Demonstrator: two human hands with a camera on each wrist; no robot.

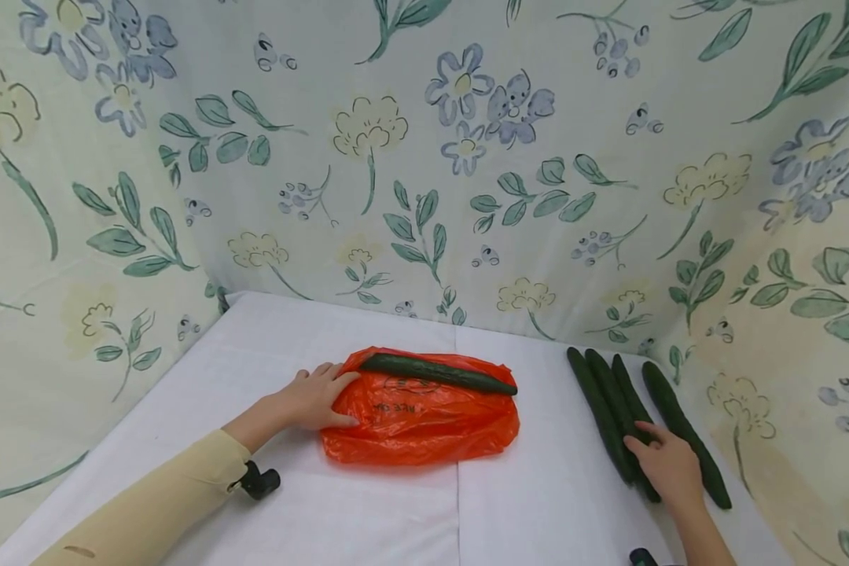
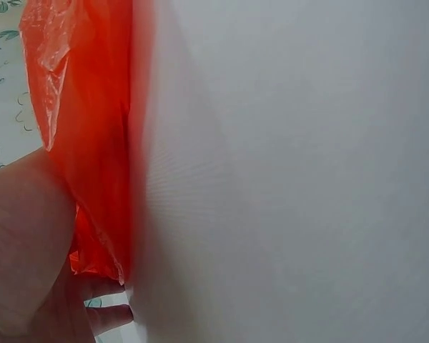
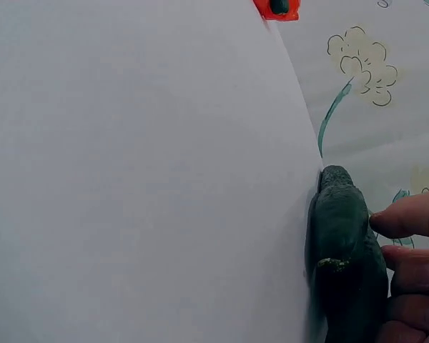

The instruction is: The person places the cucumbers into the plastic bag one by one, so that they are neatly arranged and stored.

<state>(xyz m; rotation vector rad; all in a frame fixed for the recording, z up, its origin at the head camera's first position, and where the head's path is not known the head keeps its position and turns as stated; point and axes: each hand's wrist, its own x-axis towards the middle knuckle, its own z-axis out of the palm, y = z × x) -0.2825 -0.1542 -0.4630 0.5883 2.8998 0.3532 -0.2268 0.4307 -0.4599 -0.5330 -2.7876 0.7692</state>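
Note:
A red plastic bag (image 1: 424,428) with dark print lies on the white cloth, one cucumber (image 1: 435,372) lying along its far side on top. My left hand (image 1: 314,399) rests at the bag's left end, fingers spread over the plastic; the left wrist view shows the bag (image 2: 104,114) beside the palm. At the right, three cucumbers (image 1: 597,405) lie side by side, and another cucumber (image 1: 682,432) lies apart from them. Over their near part is my right hand (image 1: 668,470), thumb and fingertips at the cucumbers. The right wrist view shows its fingertips right beside a cucumber (image 3: 343,221).
A white cloth (image 1: 523,487) covers the table, with a seam running down its middle. Floral fabric (image 1: 396,157) hangs along the back and both sides. A black wrist camera (image 1: 260,481) sits at the left cuff.

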